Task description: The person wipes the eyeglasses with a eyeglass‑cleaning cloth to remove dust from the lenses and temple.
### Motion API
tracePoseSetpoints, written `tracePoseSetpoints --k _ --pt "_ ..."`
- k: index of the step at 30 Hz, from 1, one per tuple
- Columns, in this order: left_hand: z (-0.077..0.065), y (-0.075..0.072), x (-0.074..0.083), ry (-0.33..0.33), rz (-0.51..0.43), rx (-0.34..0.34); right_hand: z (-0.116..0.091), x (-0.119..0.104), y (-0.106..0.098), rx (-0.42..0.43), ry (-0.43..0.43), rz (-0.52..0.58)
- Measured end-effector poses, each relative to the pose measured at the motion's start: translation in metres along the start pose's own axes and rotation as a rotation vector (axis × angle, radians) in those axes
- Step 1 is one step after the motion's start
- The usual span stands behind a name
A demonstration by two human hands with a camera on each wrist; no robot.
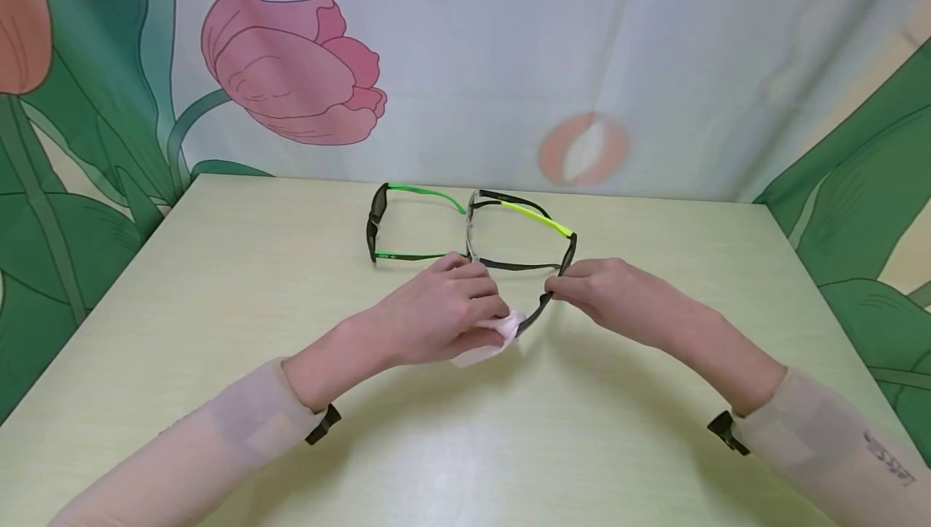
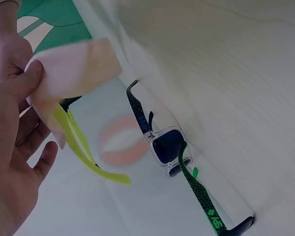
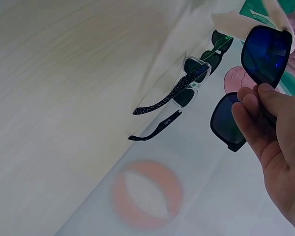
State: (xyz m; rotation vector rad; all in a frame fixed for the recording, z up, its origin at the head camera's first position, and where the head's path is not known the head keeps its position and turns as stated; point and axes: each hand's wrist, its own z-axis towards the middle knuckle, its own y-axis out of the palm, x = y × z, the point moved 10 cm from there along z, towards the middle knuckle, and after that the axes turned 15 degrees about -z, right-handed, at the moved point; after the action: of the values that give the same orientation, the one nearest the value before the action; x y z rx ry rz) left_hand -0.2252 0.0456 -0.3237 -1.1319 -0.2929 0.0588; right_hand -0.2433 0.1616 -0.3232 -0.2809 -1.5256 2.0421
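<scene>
My right hand (image 1: pixel 625 297) pinches a pair of sunglasses (image 3: pixel 265 56) near the bridge, thumb on one side and fingers on the other. Dark blue lenses and yellow-green temples (image 2: pixel 77 142) mark this pair, which is raised above the table. In my left hand (image 1: pixel 444 309) is a thin white cloth (image 2: pixel 78 69), held between thumb and fingers. The cloth overlaps the outer end of the sunglasses' front, at the lens nearer my left hand. Part of that lens is hidden behind the cloth and fingers in the head view.
Clear-framed sunglasses (image 2: pixel 168 146) with black speckled temples stand on the pale table (image 1: pixel 218 301) behind my hands. Left of them are black sunglasses (image 1: pixel 376 224) with green temples. A printed curtain (image 1: pixel 465 66) hangs along the table's back edge.
</scene>
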Motion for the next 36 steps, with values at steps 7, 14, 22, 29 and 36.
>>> tracePoseSetpoints --k 7,14,22,29,36 --pt "0.002 0.000 0.002 0.004 -0.003 -0.001 -0.001 0.001 0.001 -0.016 0.014 0.024" --pt "0.002 0.001 0.002 0.008 0.046 -0.046 -0.004 0.001 0.002 -0.010 0.007 0.054" --pt "-0.009 0.005 -0.015 -0.033 0.065 -0.086 -0.011 0.005 0.009 -0.037 0.026 0.065" --pt "-0.021 -0.002 -0.033 -0.078 0.053 -0.084 -0.018 0.010 0.007 -0.074 0.052 0.081" --pt "-0.030 -0.006 -0.048 -0.131 -0.020 -0.083 -0.021 0.012 0.004 -0.079 0.057 0.097"
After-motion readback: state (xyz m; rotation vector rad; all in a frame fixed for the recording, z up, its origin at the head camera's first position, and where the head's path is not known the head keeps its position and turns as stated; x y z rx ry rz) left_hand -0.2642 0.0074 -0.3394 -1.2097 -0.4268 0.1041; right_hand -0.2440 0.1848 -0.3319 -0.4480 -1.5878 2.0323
